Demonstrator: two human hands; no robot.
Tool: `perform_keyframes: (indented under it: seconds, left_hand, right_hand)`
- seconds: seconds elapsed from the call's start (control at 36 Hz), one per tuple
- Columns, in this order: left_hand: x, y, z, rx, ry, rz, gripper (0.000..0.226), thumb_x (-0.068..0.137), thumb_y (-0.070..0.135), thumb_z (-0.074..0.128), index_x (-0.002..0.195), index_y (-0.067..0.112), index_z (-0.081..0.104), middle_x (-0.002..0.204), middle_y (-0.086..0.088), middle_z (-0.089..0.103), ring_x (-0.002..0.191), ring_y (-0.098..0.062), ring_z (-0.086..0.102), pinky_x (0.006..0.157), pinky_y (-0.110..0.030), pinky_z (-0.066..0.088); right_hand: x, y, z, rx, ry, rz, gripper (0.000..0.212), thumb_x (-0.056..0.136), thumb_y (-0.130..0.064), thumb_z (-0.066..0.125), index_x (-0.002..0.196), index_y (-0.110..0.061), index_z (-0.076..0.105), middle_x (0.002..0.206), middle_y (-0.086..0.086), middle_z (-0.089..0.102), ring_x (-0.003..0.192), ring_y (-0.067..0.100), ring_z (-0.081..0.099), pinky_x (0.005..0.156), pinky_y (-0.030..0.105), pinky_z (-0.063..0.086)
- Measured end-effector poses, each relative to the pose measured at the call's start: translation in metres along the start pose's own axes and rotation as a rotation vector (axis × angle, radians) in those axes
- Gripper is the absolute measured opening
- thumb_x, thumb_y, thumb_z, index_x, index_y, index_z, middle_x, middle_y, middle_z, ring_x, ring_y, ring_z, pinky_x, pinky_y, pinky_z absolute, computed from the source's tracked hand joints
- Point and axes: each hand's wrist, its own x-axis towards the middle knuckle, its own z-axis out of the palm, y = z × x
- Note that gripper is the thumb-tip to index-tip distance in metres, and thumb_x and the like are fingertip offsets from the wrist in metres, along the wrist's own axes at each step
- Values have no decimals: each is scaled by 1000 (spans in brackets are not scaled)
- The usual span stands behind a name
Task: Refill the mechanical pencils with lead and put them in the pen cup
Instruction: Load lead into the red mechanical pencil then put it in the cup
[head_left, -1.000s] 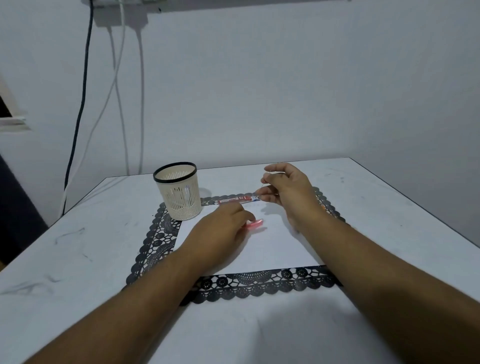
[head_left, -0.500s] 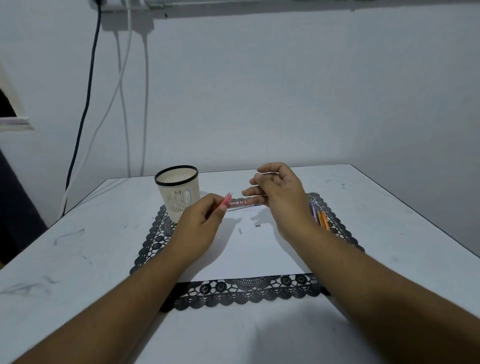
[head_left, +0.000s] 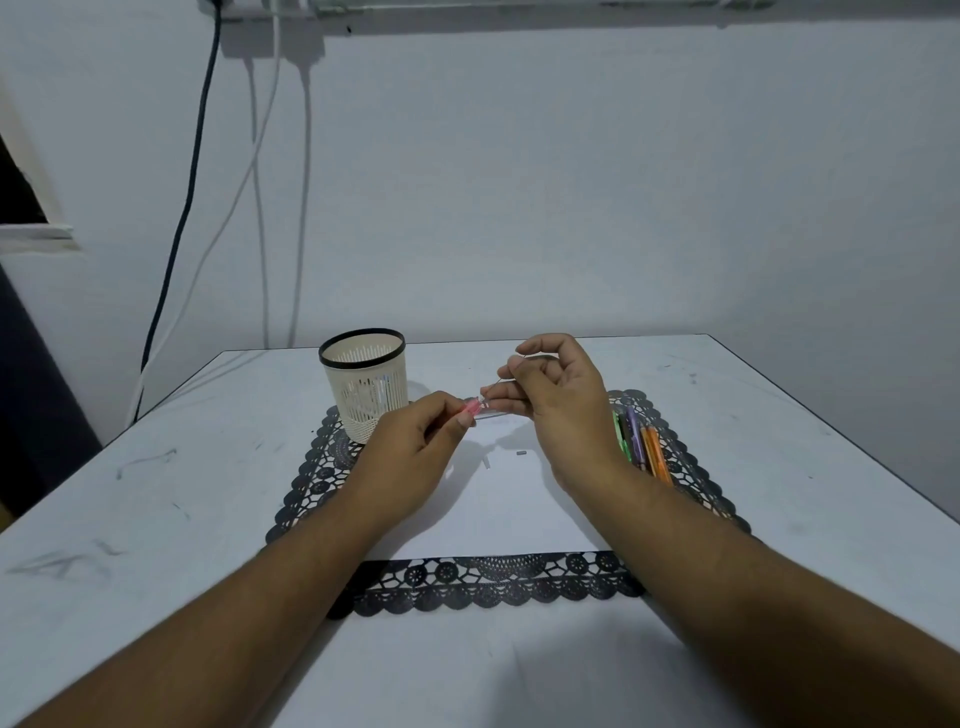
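Left hand (head_left: 415, 447) now lifting pink pencil (head_left: 471, 407) off paper, grip pinching it; right hand (head_left: 550, 395) grip pinching thin lead above. Slotted cream plastic pen cup (head_left: 363, 384) sitting on lacy black mat (head_left: 498, 582), holding something pale. Spare pencils (head_left: 641, 441) lying at right.

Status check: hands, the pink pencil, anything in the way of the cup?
Left hand pinches pink pencil. Right hand pinches thin lead at its open end. Pen cup upright, path unobstructed. Spare pencils lie right.
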Motion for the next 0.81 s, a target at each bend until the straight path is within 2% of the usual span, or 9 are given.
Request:
perform_keyframes:
  seconds: [0.22,0.39,0.5,0.81]
  left_hand:
    - [0,-1,-1,-8,3,9,18,103,35,59,92,26,70,59,12,53,53,-4,44,51,-21,32]
    - [0,-1,-1,-7,7,-1,17,103,33,59,93,25,71,56,15,52,52,-4,44,50,-20,31]
    - [0,-2,-1,-9,5,5,18,102,35,59,92,26,70,58,10,52,53,-4,43,51,-22,32]
    - [0,0,-1,-23,7,13,18,102,36,59,92,26,70,59,12,53,53,-4,44,51,-20,32]
  right_hand:
    - [-2,-2,0,-18,-1,-12,9,100,2,58,104,-6,59,89,18,69,74,34,74,73,47,64]
    - [-4,-4,1,-17,-3,-14,10,100,4,57,106,-4,59,90,22,67,70,29,73,65,35,62]
    - [-5,-4,2,-24,7,-22,9,99,3,59,105,-5,59,95,30,66,71,31,73,66,33,61]
    - [-6,-1,2,-30,-7,-6,7,99,0,62,104,-5,61,88,18,69,74,31,74,72,35,63]
